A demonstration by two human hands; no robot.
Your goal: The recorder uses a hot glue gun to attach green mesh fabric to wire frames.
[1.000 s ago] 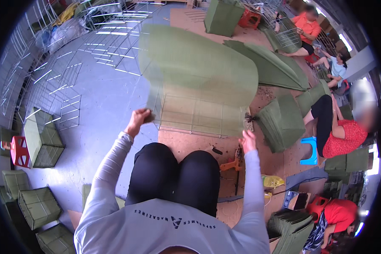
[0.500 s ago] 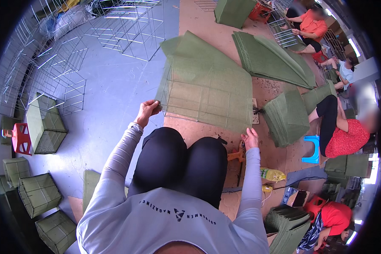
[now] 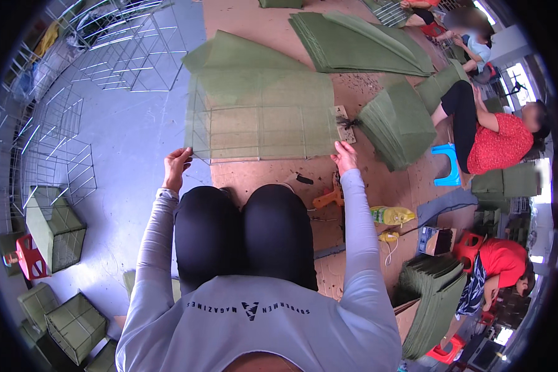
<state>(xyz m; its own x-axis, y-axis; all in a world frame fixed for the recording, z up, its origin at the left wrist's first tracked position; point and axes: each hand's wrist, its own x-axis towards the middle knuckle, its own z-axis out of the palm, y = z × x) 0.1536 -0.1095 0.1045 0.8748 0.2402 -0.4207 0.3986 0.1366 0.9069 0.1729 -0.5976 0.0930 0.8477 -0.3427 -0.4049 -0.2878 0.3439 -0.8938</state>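
I hold a white wire cage (image 3: 260,133) wrapped in a thin green fabric cover (image 3: 254,87), lying on the floor in front of my knees. My left hand (image 3: 177,166) grips its near left corner. Over at the near right corner, my right hand (image 3: 345,156) grips the cover and wire. The green fabric drapes over the far side of the cage and spreads onto the brown board (image 3: 273,177) beneath.
An orange tool (image 3: 328,197) lies by my right knee. Stacks of green fabric (image 3: 366,43) lie ahead and at right (image 3: 400,124). Bare wire cages (image 3: 124,43) stand at left, covered green ones (image 3: 56,226) at lower left. Other people sit at right, one in red (image 3: 499,139).
The green-covered wire cage has come down from a raised, upright hold to lie low and flat before my knees. Both hands stayed at its near corners.
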